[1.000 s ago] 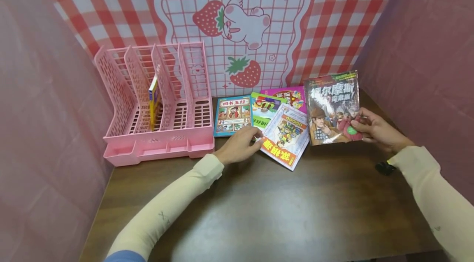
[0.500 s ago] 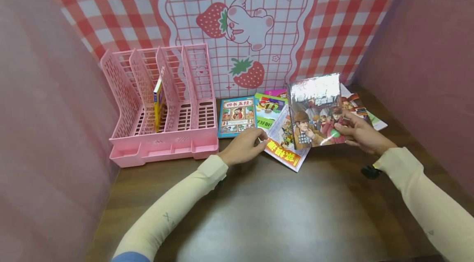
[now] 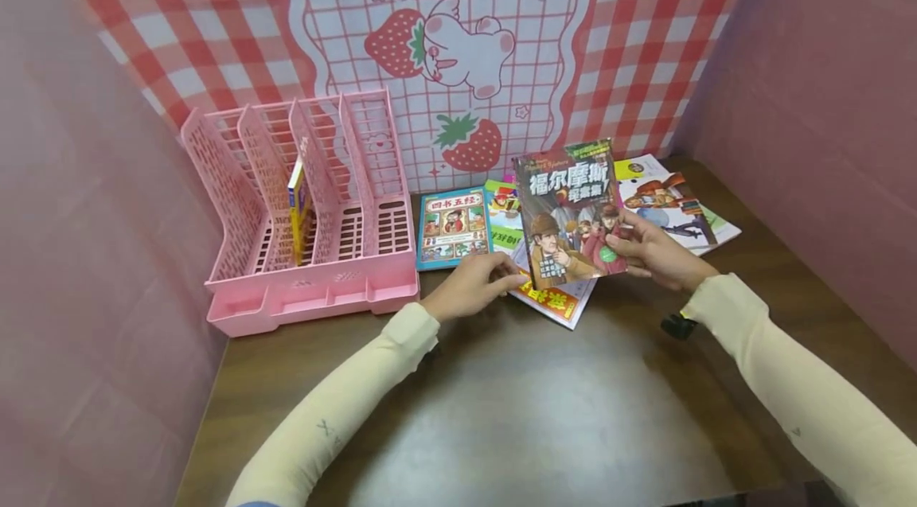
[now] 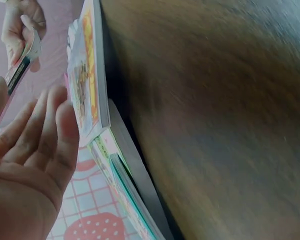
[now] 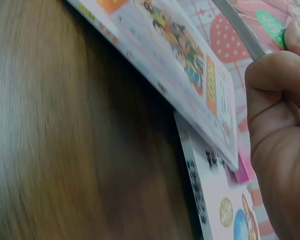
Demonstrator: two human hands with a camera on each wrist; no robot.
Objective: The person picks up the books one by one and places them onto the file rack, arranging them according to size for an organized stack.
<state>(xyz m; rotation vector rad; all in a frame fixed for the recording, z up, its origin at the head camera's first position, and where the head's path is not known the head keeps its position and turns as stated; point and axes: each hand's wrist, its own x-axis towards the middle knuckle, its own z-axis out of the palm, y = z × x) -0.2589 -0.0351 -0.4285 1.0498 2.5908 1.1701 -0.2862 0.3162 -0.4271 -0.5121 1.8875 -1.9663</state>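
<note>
My right hand [image 3: 655,252] grips a dark-covered book [image 3: 573,212] by its right edge, thumb on the cover; it is held up and tilted over the pile. In the right wrist view the thumb and curled fingers [image 5: 280,75] pinch that edge. My left hand [image 3: 473,284] is near the book's lower left corner, fingers loosely extended; the left wrist view shows its fingers [image 4: 65,125] apart from the thumb. Whether they touch the book I cannot tell. Beneath lies a white book with an orange band [image 3: 552,300], partly covered, over a green book [image 3: 504,208].
A blue-bordered book [image 3: 454,228] lies beside a pink file rack [image 3: 311,268], which has one yellow-spined book [image 3: 296,212] standing in it. At right lies a white and yellow book [image 3: 666,200]. A small black object [image 3: 677,325] is near my right wrist. A strawberry-print cloth [image 3: 469,101] hangs behind.
My right hand has carried the dark-covered book leftward over the pile, toward my left hand, uncovering the white and yellow book at right. My left hand has stayed almost in place.
</note>
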